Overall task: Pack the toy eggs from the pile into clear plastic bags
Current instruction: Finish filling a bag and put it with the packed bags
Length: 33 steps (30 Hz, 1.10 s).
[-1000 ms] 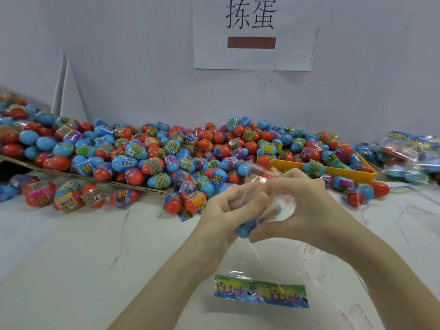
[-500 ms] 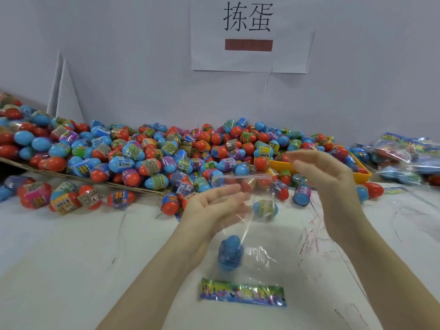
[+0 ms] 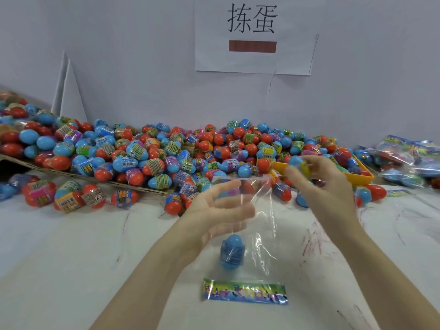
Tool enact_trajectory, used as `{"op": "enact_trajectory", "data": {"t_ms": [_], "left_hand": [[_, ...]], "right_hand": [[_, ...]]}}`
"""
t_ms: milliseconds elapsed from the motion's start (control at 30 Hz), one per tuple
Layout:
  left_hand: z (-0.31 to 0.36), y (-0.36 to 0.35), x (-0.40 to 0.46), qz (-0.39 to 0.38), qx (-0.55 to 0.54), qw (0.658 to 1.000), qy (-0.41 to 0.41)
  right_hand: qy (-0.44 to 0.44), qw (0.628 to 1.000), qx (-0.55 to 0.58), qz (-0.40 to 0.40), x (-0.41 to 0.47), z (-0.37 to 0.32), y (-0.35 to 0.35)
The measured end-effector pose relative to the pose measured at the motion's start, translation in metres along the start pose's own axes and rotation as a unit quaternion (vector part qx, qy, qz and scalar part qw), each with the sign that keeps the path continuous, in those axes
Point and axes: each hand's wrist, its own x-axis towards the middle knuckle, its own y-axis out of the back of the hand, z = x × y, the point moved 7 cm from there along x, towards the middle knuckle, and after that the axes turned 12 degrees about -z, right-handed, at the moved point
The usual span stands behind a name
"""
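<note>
**Bagging, second egg**

My left hand (image 3: 221, 208) pinches the bag (image 3: 252, 225) mouth open above the table (image 3: 71, 258). One egg (image 3: 232, 252) sits at its bottom. My right hand (image 3: 319, 184) grips another egg (image 3: 297, 164), near the pile (image 3: 154, 153). Next: lower it into the mouth.

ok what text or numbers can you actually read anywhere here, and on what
"拣蛋": large black characters on the white paper sign taped to the wall.
"6+": white label of a red toy egg lying at the left.
Other egg wrappers and the colourful printed strip of the clear plastic bag: too blurred to read.
</note>
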Motion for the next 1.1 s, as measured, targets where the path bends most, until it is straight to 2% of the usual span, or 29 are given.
{"op": "enact_trajectory", "data": {"t_ms": [100,167,233,300,400,467,633,800,1100], "left_hand": [[0.0,-0.006,0.0,-0.025,0.062,0.998,0.006],[0.0,-0.01,0.0,-0.027,0.08,0.996,-0.01],[0.0,-0.016,0.001,-0.026,0.092,0.995,-0.026],[0.0,-0.022,0.001,-0.027,0.096,0.994,-0.041],[0.003,-0.027,0.001,-0.028,0.107,0.992,-0.062],[0.004,-0.028,0.001,-0.032,0.111,0.991,-0.072],[0.003,-0.031,0.0,-0.032,0.114,0.99,-0.079],[0.008,-0.035,-0.002,-0.042,0.124,0.988,-0.083],[0.01,-0.036,-0.004,-0.042,0.114,0.988,-0.098]], "right_hand": [[-0.018,0.984,0.179,-0.005,-0.002,-0.018,0.004],[0.003,0.975,0.217,-0.047,-0.005,-0.034,0.0],[0.024,0.978,0.182,-0.096,-0.01,-0.047,-0.009],[0.039,0.987,0.092,-0.127,-0.014,-0.052,-0.015],[0.043,0.984,-0.075,-0.157,-0.017,-0.053,-0.021],[0.041,0.978,-0.123,-0.161,-0.018,-0.054,-0.022],[0.088,0.964,-0.195,-0.154,-0.02,-0.062,-0.017],[0.081,0.985,-0.112,-0.103,-0.017,-0.064,-0.008],[0.094,0.956,-0.23,-0.158,-0.021,-0.066,-0.011]]}}
